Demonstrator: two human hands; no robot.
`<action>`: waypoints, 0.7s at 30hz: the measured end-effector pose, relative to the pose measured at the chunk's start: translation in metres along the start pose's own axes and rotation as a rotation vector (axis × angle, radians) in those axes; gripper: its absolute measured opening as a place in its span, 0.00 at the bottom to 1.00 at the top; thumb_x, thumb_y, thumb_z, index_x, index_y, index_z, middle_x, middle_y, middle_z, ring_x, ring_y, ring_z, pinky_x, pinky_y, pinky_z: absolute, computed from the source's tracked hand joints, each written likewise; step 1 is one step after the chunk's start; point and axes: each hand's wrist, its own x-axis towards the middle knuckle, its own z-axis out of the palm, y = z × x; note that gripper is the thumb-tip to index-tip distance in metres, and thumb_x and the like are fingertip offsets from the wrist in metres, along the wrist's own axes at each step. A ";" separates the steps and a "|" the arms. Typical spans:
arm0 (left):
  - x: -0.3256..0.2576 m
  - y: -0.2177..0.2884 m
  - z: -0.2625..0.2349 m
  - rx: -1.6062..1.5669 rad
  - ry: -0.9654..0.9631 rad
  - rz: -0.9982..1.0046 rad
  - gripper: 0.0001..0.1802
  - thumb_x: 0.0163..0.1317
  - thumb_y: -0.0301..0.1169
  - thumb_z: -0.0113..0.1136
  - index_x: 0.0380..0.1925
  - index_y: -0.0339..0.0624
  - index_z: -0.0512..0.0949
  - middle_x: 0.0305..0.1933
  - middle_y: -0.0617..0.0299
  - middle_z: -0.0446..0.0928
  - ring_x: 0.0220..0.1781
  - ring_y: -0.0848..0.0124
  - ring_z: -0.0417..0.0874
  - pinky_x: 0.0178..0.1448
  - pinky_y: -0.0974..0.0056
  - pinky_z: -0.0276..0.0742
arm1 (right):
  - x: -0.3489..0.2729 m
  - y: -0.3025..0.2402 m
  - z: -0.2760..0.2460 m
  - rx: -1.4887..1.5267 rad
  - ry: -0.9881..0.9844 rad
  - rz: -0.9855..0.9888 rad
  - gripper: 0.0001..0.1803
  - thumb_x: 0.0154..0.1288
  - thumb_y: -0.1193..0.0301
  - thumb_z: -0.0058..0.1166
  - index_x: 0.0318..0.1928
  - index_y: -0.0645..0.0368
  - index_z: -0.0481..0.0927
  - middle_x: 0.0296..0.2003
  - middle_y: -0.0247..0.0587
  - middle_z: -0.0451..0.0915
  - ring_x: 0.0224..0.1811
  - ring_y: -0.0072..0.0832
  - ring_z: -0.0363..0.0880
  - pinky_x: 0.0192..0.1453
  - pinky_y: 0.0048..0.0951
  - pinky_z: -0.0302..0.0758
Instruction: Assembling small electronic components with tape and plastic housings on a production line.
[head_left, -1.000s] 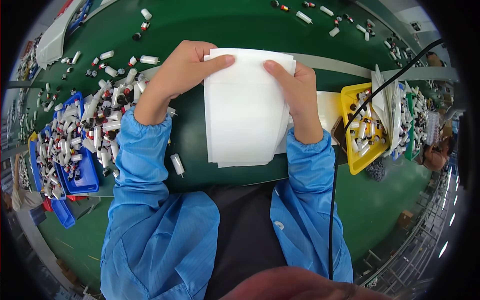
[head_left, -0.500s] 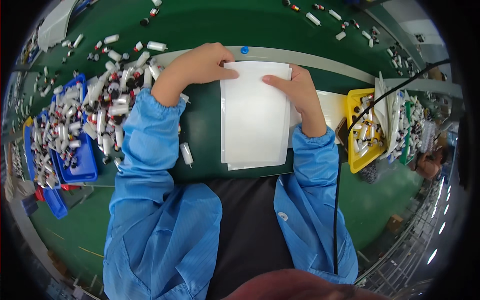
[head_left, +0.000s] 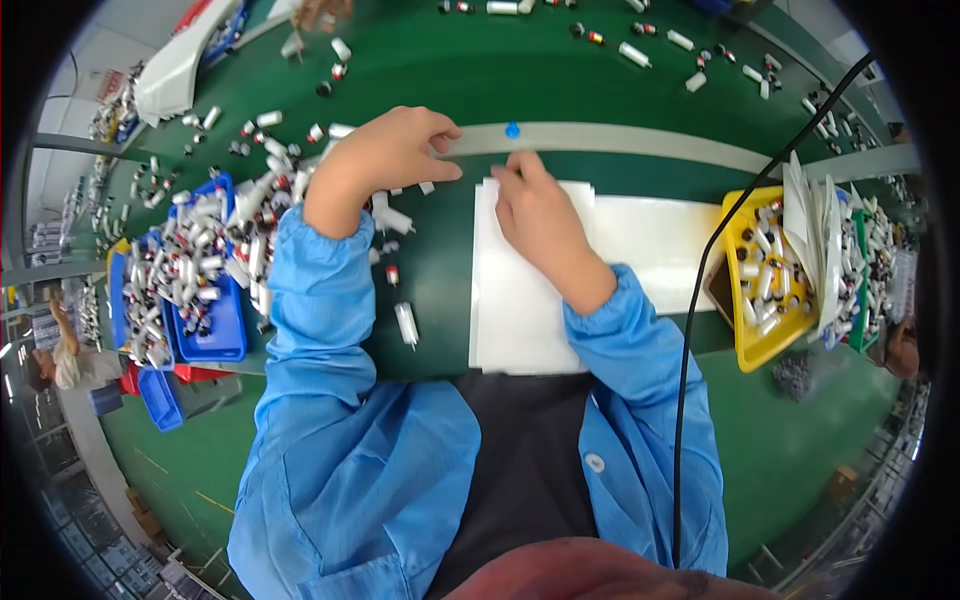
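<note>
My left hand (head_left: 395,155) is raised over the near side of the green table, thumb and fingers apart, with nothing seen between them. Loose small white cylinders with red and black ends lie below it; one white cylinder (head_left: 406,325) rests nearer to me. A stack of white sheets (head_left: 530,310) lies flat in front of me, its edges slightly uneven. Over the upper part of this stack is my right hand (head_left: 545,220), fingers bent and pointing away from me. Its fingertips are smeared by motion, so I cannot tell whether they hold anything.
Blue bins (head_left: 215,335) full of white cylinders stand left, beside a heap of more. At right are a yellow tray (head_left: 745,345) of cylinders and another white sheet (head_left: 655,245). A black cable (head_left: 688,370) hangs across. A blue pin (head_left: 513,130) sits on the pale strip.
The sheets were held by both hands and now lie on the table. My left hand has let go, and my right hand has swung leftward across the stack. The view has shifted.
</note>
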 end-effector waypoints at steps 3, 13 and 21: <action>0.028 0.009 -0.046 0.143 -0.005 -0.075 0.29 0.55 0.47 0.69 0.50 0.36 0.83 0.43 0.49 0.86 0.44 0.56 0.87 0.50 0.58 0.82 | -0.001 0.000 -0.003 -0.006 -0.031 0.009 0.09 0.53 0.82 0.55 0.37 0.68 0.76 0.41 0.51 0.70 0.42 0.46 0.78 0.46 0.41 0.79; 0.254 -0.080 0.006 0.250 0.727 0.117 0.26 0.59 0.43 0.67 0.55 0.42 0.80 0.47 0.46 0.82 0.49 0.55 0.84 0.56 0.56 0.80 | -0.004 0.003 0.001 -0.069 0.010 -0.078 0.11 0.52 0.80 0.56 0.38 0.62 0.73 0.38 0.49 0.69 0.33 0.41 0.76 0.37 0.37 0.78; 0.288 -0.101 0.029 0.190 0.786 -0.035 0.19 0.59 0.40 0.65 0.47 0.44 0.82 0.46 0.44 0.82 0.50 0.49 0.83 0.56 0.53 0.80 | 0.002 -0.007 -0.016 0.173 -0.016 -0.016 0.21 0.48 0.75 0.66 0.44 0.59 0.73 0.40 0.46 0.71 0.36 0.42 0.79 0.37 0.40 0.78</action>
